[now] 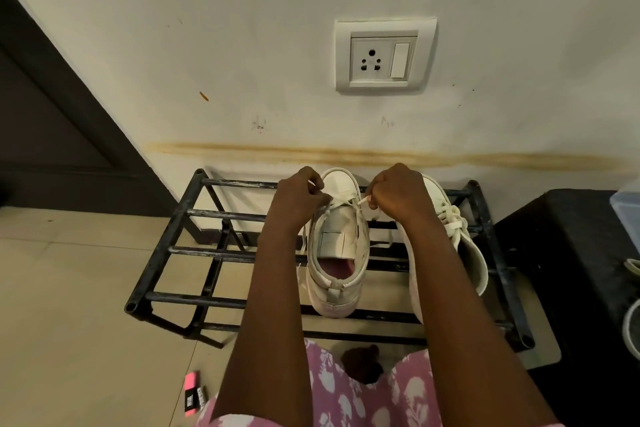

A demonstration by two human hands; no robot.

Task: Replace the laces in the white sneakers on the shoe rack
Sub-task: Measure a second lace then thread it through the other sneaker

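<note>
The sneaker (337, 239) being worked on sits on the top bars of the shoe rack (207, 215), about midway along it. Its long axis runs from the rack's front rail to its back rail, crossing the bars. The toe points at the rack's back rail and the wall, and the heel rests at the front rail, nearest the person. A second sneaker (476, 263), already laced, lies the same way towards the rack's right end, partly hidden by the right forearm.

Both hands are over the toe end. The left hand (298, 196) has its fingers curled and pinches the lace (341, 202) where it leaves the sneaker's left side. The right hand (398, 194) is also curled, pinching the lace near its stiff tip beside the right-hand eyelets. Only the row nearest the toe seems to be threaded. The tongue behind it is bare.

The lace looks flat, soft and limp, so it will not push through a hole anywhere but at the hard tip, and the grip belongs close behind that tip. A loose pinch is likely to slip on the woven cloth. The sneaker itself is probably light, with a firm sole and a soft upper that gives under the fingers. A hard pull on the lace could drag it or tip it between the bars, since the rack is open rails rather than a flat shelf. Steadying the sneaker by the eyelet edge or the side wall seems the safer hold.
</note>
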